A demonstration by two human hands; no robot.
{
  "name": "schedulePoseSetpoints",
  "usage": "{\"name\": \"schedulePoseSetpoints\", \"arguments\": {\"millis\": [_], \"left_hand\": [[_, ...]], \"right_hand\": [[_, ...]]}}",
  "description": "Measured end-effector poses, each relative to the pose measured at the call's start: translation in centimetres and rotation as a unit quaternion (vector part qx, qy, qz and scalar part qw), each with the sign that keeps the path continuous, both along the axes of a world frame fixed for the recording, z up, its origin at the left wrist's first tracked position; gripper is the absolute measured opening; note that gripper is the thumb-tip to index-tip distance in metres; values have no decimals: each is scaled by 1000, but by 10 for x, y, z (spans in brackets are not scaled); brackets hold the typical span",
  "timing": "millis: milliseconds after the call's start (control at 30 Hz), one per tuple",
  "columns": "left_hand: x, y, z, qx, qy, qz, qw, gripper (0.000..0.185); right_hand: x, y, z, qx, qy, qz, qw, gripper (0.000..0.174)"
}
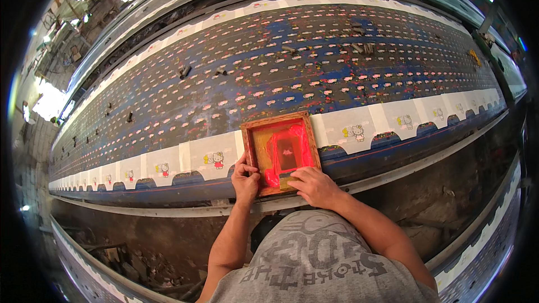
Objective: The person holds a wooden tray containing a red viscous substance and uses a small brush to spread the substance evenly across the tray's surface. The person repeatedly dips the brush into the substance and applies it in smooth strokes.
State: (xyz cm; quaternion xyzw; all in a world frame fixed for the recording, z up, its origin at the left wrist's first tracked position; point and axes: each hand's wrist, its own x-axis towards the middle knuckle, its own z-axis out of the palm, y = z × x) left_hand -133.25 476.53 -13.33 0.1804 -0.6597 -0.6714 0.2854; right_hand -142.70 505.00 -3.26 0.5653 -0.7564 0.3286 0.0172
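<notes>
A wooden-framed printing screen (pixel 278 128) lies over the near strip of white fabric pieces (pixel 353 118), with wet red ink (pixel 297 130) around its small mesh window. My left hand (pixel 245 180) grips the left side of the frame near its lower corner. In my right hand (pixel 313 185) is a small squeegee (pixel 288 182), held at the lower edge inside the frame. A printed cat figure with a red dress (pixel 217 160) shows on the fabric left of the frame. On the right, a figure (pixel 358 132) has a paler dress.
The long dark table (pixel 202 113) bears rows of small printed marks. Short dark cylindrical pieces (pixel 184 71) lie on it, with more (pixel 363 48) farther right. A metal rail (pixel 181 211) runs along the near edge. A second fabric strip (pixel 168 40) lines the far side.
</notes>
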Motion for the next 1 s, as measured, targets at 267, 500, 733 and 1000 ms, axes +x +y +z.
{"name": "schedulePoseSetpoints", "arguments": {"millis": [267, 500, 733, 1000], "left_hand": [[3, 3, 1, -24, -22, 3, 999, 18], [1, 5, -6, -20, -4, 0, 1000, 19], [-1, 6, -10, -55, -3, 10, 998, 20], [0, 7, -11, -86, 4, 12, 996, 19]], "right_hand": [[-8, -28, 0, 50, 20, -25, 998, 38], [-52, -35, 4, 166, -48, 33, 984, 35], [-94, -74, -1, 77, -23, -75, 994, 41], [-49, -61, -14, 67, 42, -89, 993, 49]]}}
